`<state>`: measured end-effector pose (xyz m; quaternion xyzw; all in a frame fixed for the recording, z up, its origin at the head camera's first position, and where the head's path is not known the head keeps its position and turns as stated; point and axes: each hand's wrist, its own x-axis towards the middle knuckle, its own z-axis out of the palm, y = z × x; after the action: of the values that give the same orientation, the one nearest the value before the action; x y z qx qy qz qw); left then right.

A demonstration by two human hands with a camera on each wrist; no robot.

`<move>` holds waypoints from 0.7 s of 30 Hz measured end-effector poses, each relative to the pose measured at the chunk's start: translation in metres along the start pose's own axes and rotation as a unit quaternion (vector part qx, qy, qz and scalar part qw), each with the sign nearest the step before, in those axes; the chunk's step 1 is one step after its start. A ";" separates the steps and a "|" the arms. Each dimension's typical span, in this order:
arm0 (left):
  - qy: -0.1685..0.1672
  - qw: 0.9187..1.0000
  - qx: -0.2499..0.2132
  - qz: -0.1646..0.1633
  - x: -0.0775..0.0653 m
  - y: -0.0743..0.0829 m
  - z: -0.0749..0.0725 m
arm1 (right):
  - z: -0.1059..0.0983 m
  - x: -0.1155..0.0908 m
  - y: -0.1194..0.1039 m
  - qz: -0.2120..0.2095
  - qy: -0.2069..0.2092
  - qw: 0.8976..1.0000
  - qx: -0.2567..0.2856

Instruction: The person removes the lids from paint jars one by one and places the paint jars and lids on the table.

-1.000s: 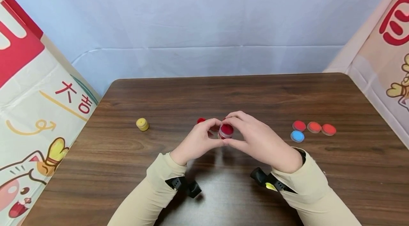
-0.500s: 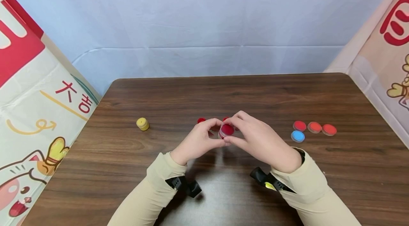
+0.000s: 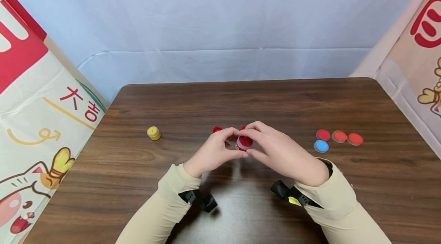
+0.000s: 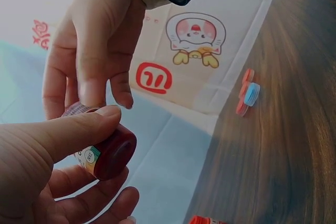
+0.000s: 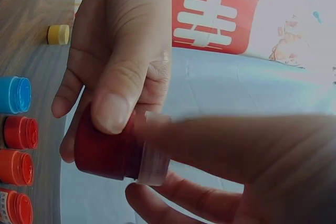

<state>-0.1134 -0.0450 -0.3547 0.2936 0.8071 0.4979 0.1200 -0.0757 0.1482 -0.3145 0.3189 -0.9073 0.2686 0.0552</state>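
A dark red paint jar (image 3: pixel 244 141) with a translucent-rimmed lid (image 5: pixel 154 158) is held between the two hands, above the middle of the table. My left hand (image 3: pixel 214 151) grips the jar's body, its thumb laid across the side in the left wrist view. My right hand (image 3: pixel 284 154) has thumb and index finger around the lid, which still sits on the jar. The right fingers are blurred in the right wrist view. Part of a label (image 4: pixel 90 156) shows beside the left thumb.
Open paint jars stand behind the hands: a blue jar (image 5: pixel 16 95), a red jar (image 5: pixel 22 132) and orange-red ones (image 5: pixel 16 167). A yellow jar (image 3: pixel 153 133) stands to the left. On the right lie several lids, including a blue lid (image 3: pixel 321 146) and a red lid (image 3: pixel 323 135).
The right thumb and index finger have shifted around the lid, and the right hand has moved slightly rightward. The left hand and the jar have stayed nearly in place.
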 end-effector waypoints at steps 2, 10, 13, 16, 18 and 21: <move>-0.003 1.000 0.006 0.001 0.001 0.000 0.000 | 0.000 0.000 -0.001 0.008 0.008 1.000 -0.001; -0.007 1.000 0.003 -0.007 0.000 0.000 0.002 | 0.003 0.002 -0.003 0.088 0.022 0.995 -0.030; -0.002 1.000 0.003 0.000 0.000 0.000 0.002 | 0.002 0.002 -0.002 0.079 0.012 0.997 -0.023; 0.004 1.000 0.006 0.009 0.000 0.000 0.001 | 0.000 0.001 -0.001 0.040 0.001 0.999 -0.010; 0.005 1.000 0.006 0.012 0.000 0.000 0.001 | -0.001 0.000 -0.001 0.015 -0.002 1.000 0.002; 0.003 1.000 0.008 0.013 0.000 -0.001 0.001 | -0.002 0.000 -0.001 -0.005 0.001 1.000 0.012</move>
<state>-0.1130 -0.0445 -0.3564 0.3037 0.8076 0.4937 0.1085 -0.0753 0.1485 -0.3128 0.3235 -0.9024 0.2797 0.0530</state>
